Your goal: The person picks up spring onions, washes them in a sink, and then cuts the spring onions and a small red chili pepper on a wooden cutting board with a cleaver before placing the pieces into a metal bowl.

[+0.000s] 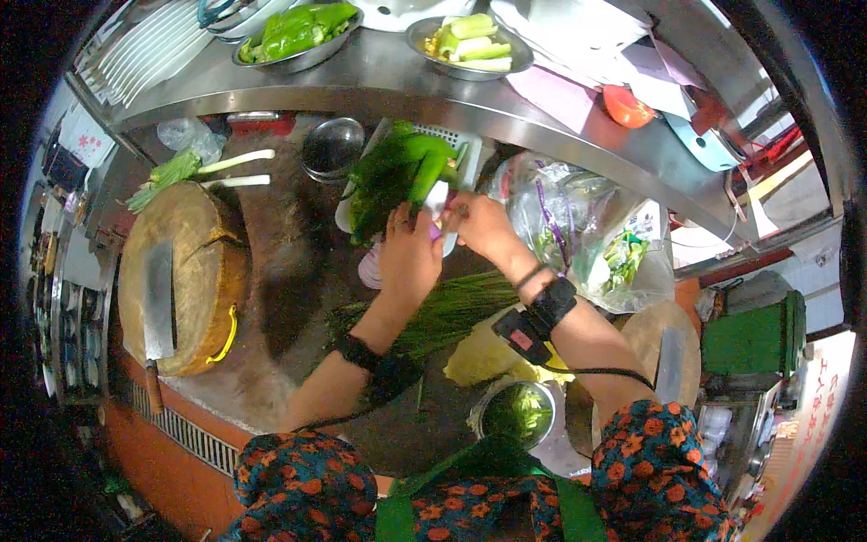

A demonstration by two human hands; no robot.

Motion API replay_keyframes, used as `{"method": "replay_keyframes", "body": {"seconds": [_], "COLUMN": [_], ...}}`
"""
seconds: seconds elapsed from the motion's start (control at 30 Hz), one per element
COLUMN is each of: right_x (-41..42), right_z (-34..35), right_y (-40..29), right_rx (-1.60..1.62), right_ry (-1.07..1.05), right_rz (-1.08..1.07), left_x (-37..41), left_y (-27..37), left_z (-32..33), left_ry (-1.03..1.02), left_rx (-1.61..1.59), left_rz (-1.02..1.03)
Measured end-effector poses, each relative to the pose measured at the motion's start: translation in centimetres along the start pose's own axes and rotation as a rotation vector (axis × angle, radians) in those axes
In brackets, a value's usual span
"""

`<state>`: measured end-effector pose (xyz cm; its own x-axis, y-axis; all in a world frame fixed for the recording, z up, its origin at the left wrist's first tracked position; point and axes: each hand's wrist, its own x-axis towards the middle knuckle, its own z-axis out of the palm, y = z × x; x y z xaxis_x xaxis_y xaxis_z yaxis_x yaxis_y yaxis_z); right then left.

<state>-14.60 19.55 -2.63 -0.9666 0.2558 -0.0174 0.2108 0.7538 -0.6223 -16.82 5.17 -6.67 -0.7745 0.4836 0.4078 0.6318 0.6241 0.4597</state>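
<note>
My left hand [412, 257] and my right hand [482, 223] meet at the near side of a white plastic basket [467, 143]. Between their fingertips is a small white and purple piece [437, 196], blurred, perhaps onion or garlic. The right fingers are curled in a pinch; the left fingers partly cover the piece. Long green peppers [428, 166] and dark leafy greens [379, 179] fill the basket just beyond. A cut red onion [370, 267] lies beside my left hand, partly hidden by it. Under my wrists stretches a bundle of thin green stalks [460, 301].
A cleaver [159, 298] rests on a round wooden chopping block [196, 284] at left, near leeks [230, 169]. Plastic bags of vegetables [569, 223] lie right. A steel shelf [379, 95] carries bowls of peppers [298, 34] and celery [474, 47]. Nearer stands a metal pot [479, 413].
</note>
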Motion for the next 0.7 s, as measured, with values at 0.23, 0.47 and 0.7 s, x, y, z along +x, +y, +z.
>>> {"method": "replay_keyframes", "body": {"seconds": [0.23,0.47,0.7], "right_x": [2.0,2.9,2.9], "right_z": [1.4,1.7,-0.1], "right_y": [0.8,-0.1,-0.7], "right_rx": [-0.313,-0.671,-0.528], "right_ry": [0.054,0.066,0.190], "right_rz": [-0.160,-0.219,-0.212], "left_x": [-0.9,0.6,1.0], "left_y": [0.1,1.3,0.1], "left_z": [0.9,-0.3,-0.1], "left_ry": [0.145,0.043,0.135], "left_rx": [-0.043,0.125,-0.001], "left_rz": [-0.058,-0.036,-0.009]}}
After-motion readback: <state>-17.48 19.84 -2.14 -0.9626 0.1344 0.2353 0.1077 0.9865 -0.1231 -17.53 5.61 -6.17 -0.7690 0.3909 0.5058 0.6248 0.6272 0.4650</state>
